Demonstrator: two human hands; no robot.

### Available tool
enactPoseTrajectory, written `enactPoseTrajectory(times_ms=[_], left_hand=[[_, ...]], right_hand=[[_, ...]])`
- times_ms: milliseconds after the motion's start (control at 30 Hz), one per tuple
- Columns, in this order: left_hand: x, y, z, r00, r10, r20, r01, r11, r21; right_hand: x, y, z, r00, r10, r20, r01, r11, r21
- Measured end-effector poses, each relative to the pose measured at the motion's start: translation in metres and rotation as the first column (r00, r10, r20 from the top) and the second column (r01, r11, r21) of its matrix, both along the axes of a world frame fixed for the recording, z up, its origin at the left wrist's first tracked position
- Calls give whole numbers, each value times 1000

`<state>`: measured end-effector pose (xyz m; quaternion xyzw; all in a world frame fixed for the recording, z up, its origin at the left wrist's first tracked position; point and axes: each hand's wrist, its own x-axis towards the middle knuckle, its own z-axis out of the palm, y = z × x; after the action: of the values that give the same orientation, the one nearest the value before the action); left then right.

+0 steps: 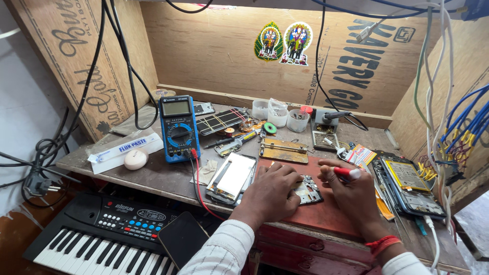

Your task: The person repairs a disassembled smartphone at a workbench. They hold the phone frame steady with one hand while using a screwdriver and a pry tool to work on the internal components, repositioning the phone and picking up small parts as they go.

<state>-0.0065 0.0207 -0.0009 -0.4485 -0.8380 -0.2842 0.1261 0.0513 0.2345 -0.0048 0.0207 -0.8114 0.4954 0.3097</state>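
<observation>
A: Nearest, at 7 o'clock below the surface: a small keyboard with a dark phone lying on it.

B: Hands?

A: Left hand rests palm-down on the red mat, fingers pressing the edge of a small circuit board rather than gripping it. Right hand, at 3 o'clock of the board, is closed around a red-and-white pen-like tool.

B: Handling?

A: Judged light, thin, stiff, fragile; best held by its bare edges, off the components.

B: Around it?

A: Phone screen panel at 9 o'clock, opened phone at 3 o'clock. Farther, at 10 o'clock, a blue multimeter; at 12 o'clock, small white cups against the plywood wall.
</observation>
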Motion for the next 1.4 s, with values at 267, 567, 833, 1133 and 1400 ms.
enactPoseTrajectory(times_ms=[267, 567, 833, 1133, 1400], left_hand=[[0, 0, 0, 1000, -18, -11, 18, 999, 33], [0, -1, -2, 999, -12, -30, 13, 999, 44], [-1, -1, -3, 1000, -14, -23, 15, 999, 39], [-1, -1, 0, 1000, -6, -8, 6, 1000, 12], [0, -1, 0, 1000, -5, -2, 5, 1000, 12]], right_hand=[[3, 9, -13, 998, -39, 44, 42, 997, -68], [3, 4, -8, 981, -35, 191, 26, 998, 49], [0, 9, -12, 987, -35, 157, 14, 991, 130], [2, 8, -12, 988, -82, 131, 59, 983, 174], [3, 5, -10, 987, -92, 131, 65, 978, 198]])
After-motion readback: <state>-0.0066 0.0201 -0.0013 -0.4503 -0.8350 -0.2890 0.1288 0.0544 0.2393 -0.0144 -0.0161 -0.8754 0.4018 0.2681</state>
